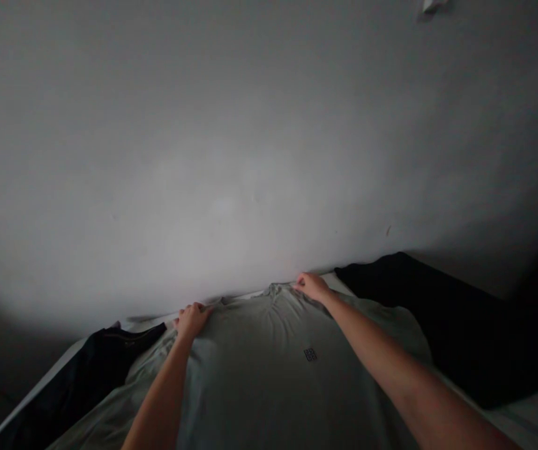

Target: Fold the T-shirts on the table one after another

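A grey-green T-shirt (259,369) with a small dark square emblem on the chest lies spread out, its collar end toward the wall. My left hand (192,320) is at the shirt's left shoulder edge, fingers curled down onto the cloth. At the right of the collar, my right hand (312,286) pinches the shirt's top edge between thumb and fingers. Creases run down from the neckline near that pinch. Both forearms reach over the shirt, and the lower part of it runs out of view.
Dark garments lie on both sides: one at the left (95,369) and a larger black one at the right (465,331). Behind the far edge rises a plain pale wall (250,156). A light-coloured sheet (535,412) shows at the lower right. The lighting is dim.
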`<state>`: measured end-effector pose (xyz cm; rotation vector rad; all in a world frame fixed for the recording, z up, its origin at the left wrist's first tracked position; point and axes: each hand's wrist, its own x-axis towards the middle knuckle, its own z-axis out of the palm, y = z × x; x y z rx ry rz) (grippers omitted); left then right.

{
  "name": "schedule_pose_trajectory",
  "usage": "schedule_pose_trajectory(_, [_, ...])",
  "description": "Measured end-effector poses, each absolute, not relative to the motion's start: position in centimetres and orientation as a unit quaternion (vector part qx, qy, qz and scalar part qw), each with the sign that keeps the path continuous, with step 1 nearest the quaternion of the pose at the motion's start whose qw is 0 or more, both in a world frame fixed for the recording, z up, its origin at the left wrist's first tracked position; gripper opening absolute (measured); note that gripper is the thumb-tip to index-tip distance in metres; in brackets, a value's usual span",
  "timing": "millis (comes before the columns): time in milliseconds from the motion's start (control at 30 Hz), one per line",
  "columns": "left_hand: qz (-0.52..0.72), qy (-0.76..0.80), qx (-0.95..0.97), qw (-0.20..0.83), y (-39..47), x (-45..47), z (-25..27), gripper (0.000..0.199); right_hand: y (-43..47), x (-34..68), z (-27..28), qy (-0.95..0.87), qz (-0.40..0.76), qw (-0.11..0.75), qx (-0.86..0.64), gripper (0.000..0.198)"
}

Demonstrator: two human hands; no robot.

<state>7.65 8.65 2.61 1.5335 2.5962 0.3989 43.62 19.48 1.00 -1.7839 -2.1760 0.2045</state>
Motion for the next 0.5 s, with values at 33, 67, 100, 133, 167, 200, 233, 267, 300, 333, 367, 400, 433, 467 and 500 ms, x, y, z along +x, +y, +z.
schedule_pose_trajectory(33, [0.134, 0.852, 0.504, 0.055, 9.4, 8.2, 2.6, 0.043, 19.7, 42.7, 0.9, -0.762, 0.078, 0.159, -0.623, 0.026])
schedule_pose_trajectory(67, [0.138, 0.851, 0.503, 0.062, 10.0, 8.6, 2.5, 0.042, 19.8, 42.0, 0.8, -0.763, 0.084, 0.159, -0.621, 0.026])
schedule_pose_trajectory(100, [0.142, 0.851, 0.501, 0.069, 10.5, 8.9, 2.4, 0.04, 20.0, 41.5, 0.8, -0.764, 0.09, 0.157, -0.619, 0.025])
schedule_pose_trajectory(133, [0.148, 0.85, 0.5, 0.075, 10.9, 9.2, 2.4, 0.037, 20.1, 41.2, 0.7, -0.767, 0.096, 0.156, -0.615, 0.023])
schedule_pose_trajectory(167, [0.156, 0.847, 0.502, 0.08, 11.2, 9.3, 2.3, 0.033, 20.3, 41.2, 0.7, -0.769, 0.102, 0.157, -0.611, 0.021])
schedule_pose_trajectory(200, [0.166, 0.844, 0.504, 0.08, 11.3, 9.4, 2.3, 0.031, 20.4, 41.3, 0.7, -0.772, 0.105, 0.159, -0.606, 0.02])
schedule_pose_trajectory(233, [0.177, 0.841, 0.505, 0.076, 11.3, 9.5, 2.3, 0.029, 20.5, 41.5, 0.8, -0.773, 0.106, 0.164, -0.603, 0.02])
schedule_pose_trajectory(267, [0.187, 0.839, 0.506, 0.068, 11.3, 9.6, 2.2, 0.029, 20.5, 41.8, 0.8, -0.772, 0.104, 0.169, -0.603, 0.021])
schedule_pose_trajectory(300, [0.196, 0.838, 0.506, 0.059, 11.2, 9.7, 2.2, 0.03, 20.5, 42.0, 0.9, -0.769, 0.1, 0.175, -0.606, 0.022])
schedule_pose_trajectory(333, [0.201, 0.838, 0.505, 0.051, 11.0, 9.7, 2.2, 0.03, 20.5, 42.3, 1.0, -0.765, 0.096, 0.179, -0.611, 0.022])
schedule_pose_trajectory(367, [0.204, 0.838, 0.504, 0.044, 10.9, 9.8, 2.1, 0.031, 20.4, 42.4, 1.1, -0.761, 0.093, 0.182, -0.616, 0.022])
schedule_pose_trajectory(400, [0.204, 0.839, 0.503, 0.039, 10.8, 10.0, 2.1, 0.032, 20.4, 42.3, 1.2, -0.757, 0.091, 0.182, -0.62, 0.021])
schedule_pose_trajectory(433, [0.204, 0.84, 0.501, 0.035, 10.8, 10.2, 2.1, 0.031, 20.3, 42.2, 1.3, -0.756, 0.089, 0.183, -0.623, 0.021])
schedule_pose_trajectory(467, [0.203, 0.842, 0.499, 0.032, 10.8, 10.4, 2.1, 0.03, 20.2, 41.9, 1.4, -0.755, 0.087, 0.184, -0.623, 0.02])
schedule_pose_trajectory(500, [0.203, 0.843, 0.498, 0.028, 10.7, 10.7, 2.1, 0.029, 20.0, 41.4, 1.5, -0.757, 0.084, 0.186, -0.621, 0.02])
